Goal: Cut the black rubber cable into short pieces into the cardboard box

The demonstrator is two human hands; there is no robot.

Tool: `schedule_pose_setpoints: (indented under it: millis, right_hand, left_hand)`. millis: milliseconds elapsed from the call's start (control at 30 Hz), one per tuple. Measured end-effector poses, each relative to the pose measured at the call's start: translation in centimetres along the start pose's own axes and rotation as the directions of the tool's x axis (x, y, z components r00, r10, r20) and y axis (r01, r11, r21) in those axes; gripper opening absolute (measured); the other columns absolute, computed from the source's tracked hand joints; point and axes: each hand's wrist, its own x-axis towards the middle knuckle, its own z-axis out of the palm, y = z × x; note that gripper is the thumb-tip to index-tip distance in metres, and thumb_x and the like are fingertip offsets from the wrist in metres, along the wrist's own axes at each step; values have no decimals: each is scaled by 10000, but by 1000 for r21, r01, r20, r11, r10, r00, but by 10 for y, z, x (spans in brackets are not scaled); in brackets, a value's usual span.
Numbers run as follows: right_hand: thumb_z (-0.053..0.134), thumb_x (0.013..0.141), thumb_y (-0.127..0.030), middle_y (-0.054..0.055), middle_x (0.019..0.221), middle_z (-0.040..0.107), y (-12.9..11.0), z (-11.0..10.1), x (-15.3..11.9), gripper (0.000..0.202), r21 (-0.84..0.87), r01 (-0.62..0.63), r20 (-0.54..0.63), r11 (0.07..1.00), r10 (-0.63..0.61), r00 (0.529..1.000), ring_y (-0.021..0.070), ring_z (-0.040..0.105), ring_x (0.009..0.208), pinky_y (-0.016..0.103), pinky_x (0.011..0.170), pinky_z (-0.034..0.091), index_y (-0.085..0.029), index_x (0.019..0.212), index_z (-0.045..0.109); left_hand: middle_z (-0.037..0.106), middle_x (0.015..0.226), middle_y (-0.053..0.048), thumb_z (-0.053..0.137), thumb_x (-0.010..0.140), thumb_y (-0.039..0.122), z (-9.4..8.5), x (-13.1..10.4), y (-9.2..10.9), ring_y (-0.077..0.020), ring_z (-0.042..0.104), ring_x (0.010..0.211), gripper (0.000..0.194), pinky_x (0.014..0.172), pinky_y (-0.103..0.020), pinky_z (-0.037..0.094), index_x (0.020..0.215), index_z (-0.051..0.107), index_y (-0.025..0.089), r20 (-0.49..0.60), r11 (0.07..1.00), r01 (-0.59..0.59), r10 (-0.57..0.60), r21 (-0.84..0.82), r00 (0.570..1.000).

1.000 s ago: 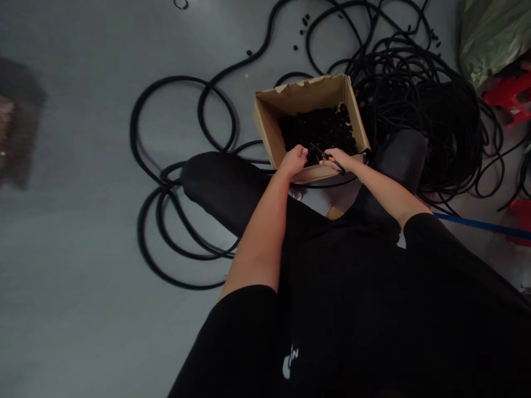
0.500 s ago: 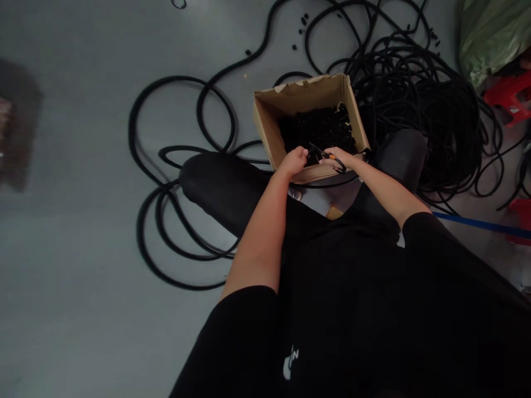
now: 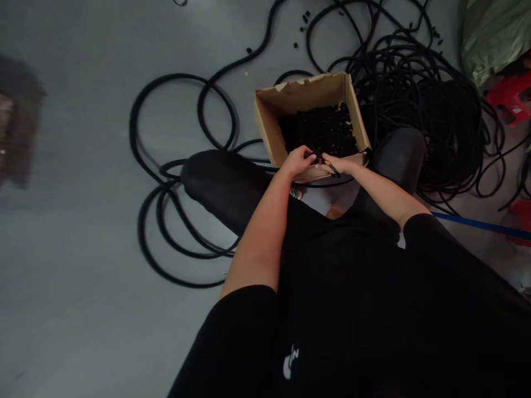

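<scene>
My right hand is closed around scissors with black and orange handles, their blades pointing up and left. Close beside it, my left hand has its fingers curled together at the blades, on a dark piece that looks like black hose; the fingers mostly hide it. Both hands are over the near edge of an open cardboard box. Many short black pieces lie inside the box. A strand of black hose runs from the left toward my left wrist.
Loops of black hose lie on the grey floor at left. A large tangled hose pile sits right of the box. Small black bits are scattered beyond it. At right are red stools, a green sack and a blue strip.
My two hands have come closer together, and the left fingers have moved right, up to the scissors. The scissors' handles look closer together than before.
</scene>
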Motion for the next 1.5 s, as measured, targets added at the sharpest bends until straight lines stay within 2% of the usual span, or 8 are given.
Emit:
schedule_pose_setpoints:
  millis: [100,267,500,633,933,1100,1267,1500]
  right_hand:
    - [774,1265,-147,-98,886,562,-2,3,5,303,22,19,-47,1000,-18,999,85,627,691,117,602,514,-260,1168,510]
    - [767,1294,-183,-65,912,633,-17,3,-2,257,-17,-76,-69,997,75,995,88,664,678,127,579,519,-237,1182,542]
    - [928,1117,-101,-79,933,599,-31,-3,-14,376,263,-134,21,956,133,991,101,612,770,125,633,522,-224,1217,587]
    - [888,1057,-107,-75,926,592,-31,-6,-17,377,349,-130,49,928,121,991,120,567,794,129,624,472,-230,1254,592]
    - [723,1086,-48,-91,889,548,-20,-14,-13,271,143,-57,39,988,52,998,102,538,675,146,555,486,-200,1268,592]
    - [748,1173,-99,-108,855,549,-17,-10,-14,228,138,-83,16,987,82,997,98,593,608,145,513,481,-203,1294,586]
    - [913,1212,-277,-118,763,593,-21,-7,-15,318,150,-100,8,984,100,995,135,675,552,173,481,517,-208,1322,624]
    - [783,1239,-107,-152,647,537,-23,-7,-18,215,143,-64,30,988,61,998,109,602,510,150,486,509,-222,1182,611]
  left_hand:
    - [886,1249,-160,749,1096,276,-2,0,1,-355,827,1201,88,1201,-488,675,1157,755,213,-14,999,4,-5,-34,1000]
    - [896,1371,-202,711,1133,244,-3,-4,4,-389,829,1315,144,1256,-528,654,1247,785,198,-46,999,21,-20,29,999]
    - [912,1439,-215,688,1211,246,-3,-7,9,-388,846,1357,213,1233,-479,641,1362,823,181,-71,990,66,-57,123,996]
    - [915,1441,-251,658,1251,329,-4,-7,9,-439,852,1380,321,1208,-493,648,1433,858,155,-48,976,91,-83,200,995]
    - [894,1620,-238,598,1279,357,-9,-14,14,-463,823,1557,486,1309,-515,630,1628,882,176,13,963,46,-51,267,999]
    - [901,1599,-243,600,1280,390,-9,-18,18,-480,825,1544,476,1310,-537,633,1588,900,186,23,946,41,-51,321,998]
    - [911,1520,-268,666,1251,427,-10,-17,14,-553,822,1514,436,1296,-649,630,1555,899,219,-71,950,103,-86,295,994]
    - [943,1301,-210,741,1181,431,-6,-16,4,-517,849,1419,287,1225,-582,666,1337,927,279,-49,953,32,-18,301,999]
